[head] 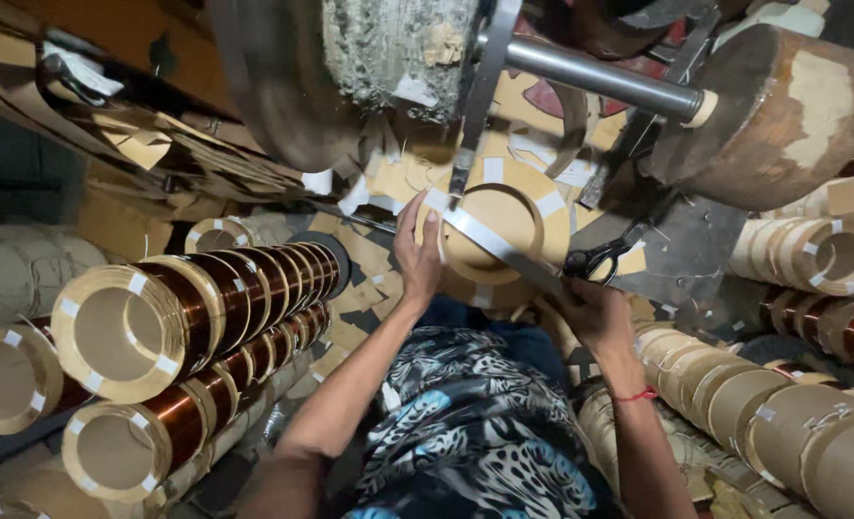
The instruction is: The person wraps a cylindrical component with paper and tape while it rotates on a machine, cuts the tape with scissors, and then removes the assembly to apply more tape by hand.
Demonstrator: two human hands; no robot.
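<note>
No pkgs, signs or screens in view; only label-like bits are small white tape tabs (137,284) on rims of copper coils at left, same tabs (837,227) on paper-wrapped coils at right; markings, if any, too small to tell.

Lighting: dim, warm, strongest at centre. Glare: steel shaft (600,75), copper-wound coils (244,288). Shadow: deep at left edge and lower corners. Focus: mostly sharp; wide-angle bending at frame edges.

Left hand (417,252) and right hand (595,312) on a pale tape strip (489,240) across a taped paper ring (504,226)
</note>
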